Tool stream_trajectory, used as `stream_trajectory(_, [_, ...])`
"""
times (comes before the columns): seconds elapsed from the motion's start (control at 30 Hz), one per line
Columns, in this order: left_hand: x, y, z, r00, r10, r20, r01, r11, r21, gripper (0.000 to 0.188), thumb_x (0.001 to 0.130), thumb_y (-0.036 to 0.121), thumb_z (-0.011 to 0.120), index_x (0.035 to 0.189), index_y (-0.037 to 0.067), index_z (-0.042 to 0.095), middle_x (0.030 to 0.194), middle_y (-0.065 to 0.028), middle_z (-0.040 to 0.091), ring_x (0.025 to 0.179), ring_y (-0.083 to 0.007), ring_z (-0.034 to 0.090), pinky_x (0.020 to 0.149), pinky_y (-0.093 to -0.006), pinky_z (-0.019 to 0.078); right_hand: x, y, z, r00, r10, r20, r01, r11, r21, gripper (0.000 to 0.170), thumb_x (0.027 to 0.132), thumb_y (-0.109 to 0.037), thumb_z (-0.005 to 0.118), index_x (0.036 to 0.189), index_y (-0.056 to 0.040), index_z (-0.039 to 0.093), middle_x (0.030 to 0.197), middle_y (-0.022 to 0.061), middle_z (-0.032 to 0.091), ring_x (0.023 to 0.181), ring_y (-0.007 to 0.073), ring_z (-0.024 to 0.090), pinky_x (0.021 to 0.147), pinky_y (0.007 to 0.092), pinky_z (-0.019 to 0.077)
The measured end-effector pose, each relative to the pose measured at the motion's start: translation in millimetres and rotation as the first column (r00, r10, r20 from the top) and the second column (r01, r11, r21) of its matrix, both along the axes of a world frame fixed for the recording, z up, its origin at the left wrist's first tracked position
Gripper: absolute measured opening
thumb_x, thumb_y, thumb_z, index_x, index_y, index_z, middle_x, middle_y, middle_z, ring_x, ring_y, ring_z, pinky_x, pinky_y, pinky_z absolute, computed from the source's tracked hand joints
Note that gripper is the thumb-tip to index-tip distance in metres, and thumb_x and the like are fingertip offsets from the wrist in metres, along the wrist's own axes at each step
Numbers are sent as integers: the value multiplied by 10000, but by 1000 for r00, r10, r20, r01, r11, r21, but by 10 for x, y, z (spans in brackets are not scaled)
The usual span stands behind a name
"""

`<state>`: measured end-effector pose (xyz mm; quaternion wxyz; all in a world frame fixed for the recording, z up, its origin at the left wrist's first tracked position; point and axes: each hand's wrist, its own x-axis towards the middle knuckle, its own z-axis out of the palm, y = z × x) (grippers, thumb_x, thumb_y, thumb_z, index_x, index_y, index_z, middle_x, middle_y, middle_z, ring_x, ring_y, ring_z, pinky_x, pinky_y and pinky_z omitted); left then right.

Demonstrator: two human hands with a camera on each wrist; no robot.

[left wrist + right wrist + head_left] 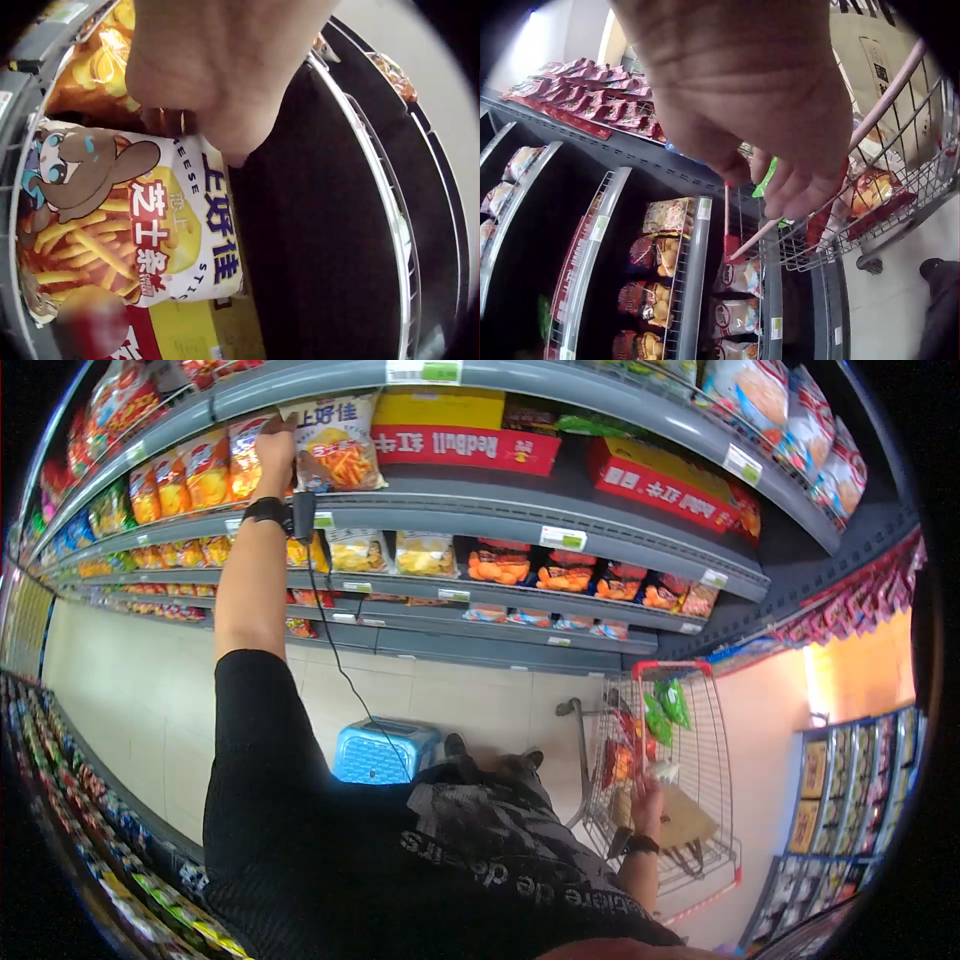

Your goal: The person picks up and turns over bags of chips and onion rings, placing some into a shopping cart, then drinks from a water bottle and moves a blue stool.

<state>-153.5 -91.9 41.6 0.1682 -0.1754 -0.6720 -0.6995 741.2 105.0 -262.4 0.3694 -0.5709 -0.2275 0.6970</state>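
In the head view my left hand point(275, 452) reaches to a shelf and pinches the top corner of a white bag of cheese stick snacks point(335, 445). The left wrist view shows this bag point(142, 217) with its printed fries and a cartoon figure, and the fingers point(232, 142) at its upper edge, partly hidden behind the hand. It stands between orange chip bags point(205, 465) and a Red Bull carton point(465, 448). My right hand point(648, 805) hangs over the shopping cart point(715, 760), fingers loosely bent, near the cart's rail point(889, 97) in the right wrist view.
Green packets point(668, 708), red snack bags point(622, 755) and a brown paper bag point(680, 815) lie in the cart. A blue step stool point(375, 752) stands on the floor beside my feet. Lower shelves hold more snack bags point(500, 563). A black cable point(340, 660) hangs from my left wrist.
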Motion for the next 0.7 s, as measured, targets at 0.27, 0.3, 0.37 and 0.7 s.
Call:
stream_trajectory(0.27, [1300,-86,137,935,-193,-297,163,979,-123,119,853,80,656,874,-19,593,754,-2,578,674,-47,504,569,-200,387,-1019,-192,679,941,297,164,-330,912,242,234,901,-229,579,1095,-98,559,990,16,607,872,137,591,774,266,469])
stream_trajectory(0.3, [1570,-121,167,900,-213,-380,177,976,-126,102,857,54,648,844,-10,570,743,17,542,673,-40,481,564,-195,376,-1182,-124,676,896,374,239,-435,847,306,262,891,-200,593,1119,-79,554,1013,31,616,887,145,602,791,267,476])
stream_trajectory(0.37, [2136,-199,252,890,-279,-360,271,960,-72,100,851,17,643,832,-6,547,757,25,509,679,-28,443,575,-186,359,-1602,-20,822,770,480,420,-635,637,437,341,865,-146,621,1178,-42,533,1082,62,618,954,161,610,834,282,484])
stream_trajectory(0.7, [3914,-5,-792,757,-653,-26,653,757,-8,116,799,-47,659,778,-15,550,785,-44,538,696,-91,482,606,-215,406,-3111,-831,2103,511,803,307,-768,266,583,752,709,-151,810,1313,22,395,1281,143,513,1194,205,475,1028,359,376])
